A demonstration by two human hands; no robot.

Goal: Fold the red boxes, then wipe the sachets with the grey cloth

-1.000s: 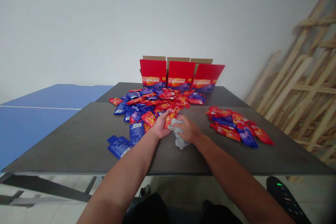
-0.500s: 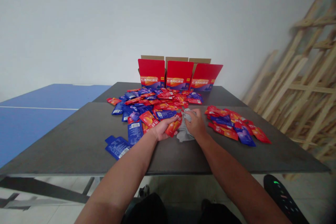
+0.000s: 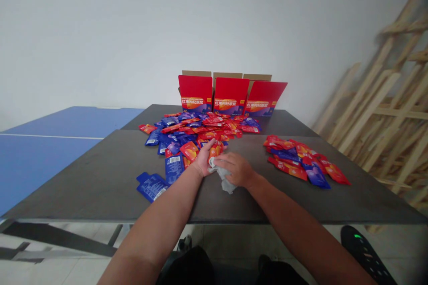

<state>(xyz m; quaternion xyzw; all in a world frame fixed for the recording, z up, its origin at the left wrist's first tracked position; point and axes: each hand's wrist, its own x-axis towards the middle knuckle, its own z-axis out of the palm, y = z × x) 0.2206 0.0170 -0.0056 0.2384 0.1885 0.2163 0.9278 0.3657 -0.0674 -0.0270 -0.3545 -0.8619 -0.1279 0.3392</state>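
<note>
Three open red cartons (image 3: 230, 95) stand along the far edge of the dark worktop (image 3: 100, 187) — a loose group of red and blue sachets (image 3: 301, 160) lies to the right. Left sits a blue table-tennis table (image 3: 50, 129); right, wooden slats (image 3: 374, 107) lean against the white wall (image 3: 167, 31).

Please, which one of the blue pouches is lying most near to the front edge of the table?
The blue pouch at front left, outside the pile; the barcode pouch beside it and the others lie farther back.
</note>
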